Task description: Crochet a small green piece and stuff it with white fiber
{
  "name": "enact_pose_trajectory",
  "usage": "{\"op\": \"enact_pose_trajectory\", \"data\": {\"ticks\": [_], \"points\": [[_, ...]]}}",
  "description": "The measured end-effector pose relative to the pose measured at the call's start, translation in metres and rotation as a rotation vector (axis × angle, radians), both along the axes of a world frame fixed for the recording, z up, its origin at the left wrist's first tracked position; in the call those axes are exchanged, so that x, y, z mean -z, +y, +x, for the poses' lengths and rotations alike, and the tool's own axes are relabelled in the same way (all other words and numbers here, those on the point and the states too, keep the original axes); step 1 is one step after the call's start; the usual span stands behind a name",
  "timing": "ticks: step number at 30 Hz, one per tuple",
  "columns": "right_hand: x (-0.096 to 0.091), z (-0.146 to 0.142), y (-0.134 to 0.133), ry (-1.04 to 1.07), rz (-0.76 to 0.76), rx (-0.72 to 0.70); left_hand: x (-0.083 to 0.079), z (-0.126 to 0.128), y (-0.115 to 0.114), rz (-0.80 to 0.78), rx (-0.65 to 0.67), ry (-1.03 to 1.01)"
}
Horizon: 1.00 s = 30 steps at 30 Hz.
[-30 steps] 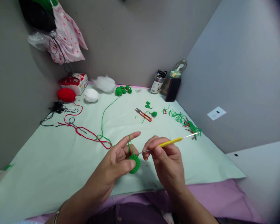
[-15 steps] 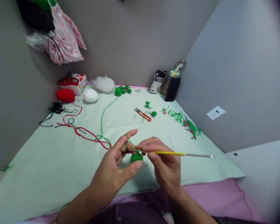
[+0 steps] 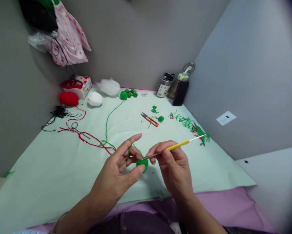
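Note:
My left hand (image 3: 119, 170) pinches a small green crochet piece (image 3: 143, 164) between thumb and fingers. Green yarn (image 3: 135, 148) runs from the piece over the raised index finger and round the other fingers. In my right hand (image 3: 172, 162) is a crochet hook with a yellow handle (image 3: 178, 145), its back end tilted up to the right. The hook's metal tip meets the top edge of the green piece; whether it passes through a stitch I cannot tell.
Thread snips (image 3: 149, 119) lie beyond my hands beside a small green ball (image 3: 161, 119). Yarn scraps (image 3: 196, 130) are at right. Red yarn (image 3: 69, 98), white yarn (image 3: 95, 99), stuffing (image 3: 108, 87) and a green yarn ball (image 3: 123, 95) sit at the back. A phone (image 3: 181, 93) leans against a bottle.
The hook's back end has swung upward, and its tip has shifted right to the top edge of the green piece. My left hand has tilted the piece slightly.

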State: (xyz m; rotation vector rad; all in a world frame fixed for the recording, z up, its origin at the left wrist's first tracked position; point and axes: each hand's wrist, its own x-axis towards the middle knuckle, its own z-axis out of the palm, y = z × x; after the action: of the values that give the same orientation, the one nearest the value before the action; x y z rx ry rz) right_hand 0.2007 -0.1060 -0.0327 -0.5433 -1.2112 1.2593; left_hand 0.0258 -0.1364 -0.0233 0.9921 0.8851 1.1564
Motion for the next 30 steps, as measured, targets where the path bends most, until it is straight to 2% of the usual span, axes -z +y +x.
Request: {"op": "enact_pose_trajectory", "data": {"ticks": [3, 6, 9, 14, 16, 24, 30], "points": [[-0.001, 0.003, -0.001, -0.025, -0.013, -0.011, 0.002, -0.001, 0.000, 0.012, -0.009, 0.032], [-0.002, 0.007, -0.003, -0.079, 0.048, -0.012, 0.002, -0.001, 0.000, 0.031, -0.023, 0.076], [-0.005, 0.011, -0.004, -0.179, 0.174, 0.014, -0.001, -0.001, 0.000, 0.081, -0.048, 0.149], [-0.010, 0.015, -0.007, -0.433, 0.472, 0.092, -0.007, 0.000, -0.001, 0.156, -0.126, 0.310], [-0.011, 0.016, -0.008, -0.486, 0.534, 0.095, -0.008, 0.001, -0.002, 0.200, -0.161, 0.369], [-0.012, 0.015, -0.008, -0.327, 0.420, 0.075, -0.008, 0.000, -0.003, 0.276, -0.184, 0.417], [-0.012, 0.013, -0.008, -0.389, 0.472, 0.092, -0.009, 0.000, -0.003, 0.309, -0.197, 0.430]]}}
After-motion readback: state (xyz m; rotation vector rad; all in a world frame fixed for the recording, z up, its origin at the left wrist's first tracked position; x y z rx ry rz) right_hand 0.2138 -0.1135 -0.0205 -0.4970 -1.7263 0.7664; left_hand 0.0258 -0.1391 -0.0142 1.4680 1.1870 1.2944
